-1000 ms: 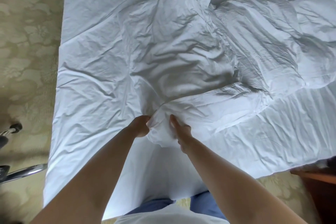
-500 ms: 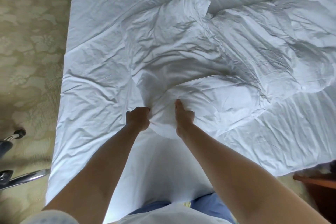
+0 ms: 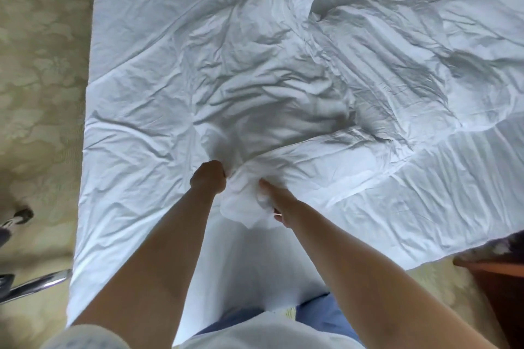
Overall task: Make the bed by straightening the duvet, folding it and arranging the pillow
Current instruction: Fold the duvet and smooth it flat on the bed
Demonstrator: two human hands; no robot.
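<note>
White duvet (image 3: 283, 88) lies crumpled across the middle and far right of the bed (image 3: 136, 127), its near corner bunched at the near centre. The left hand (image 3: 208, 180) is a clenched grip on that bunched fabric, knuckles up. Just to its right, the right hand (image 3: 273, 201) grasps the same corner, thumb on top and fingers tucked beneath the cloth. Patterned carpet (image 3: 39, 71) shows at the left, and a wooden piece of furniture (image 3: 499, 278) at the near right.
</note>
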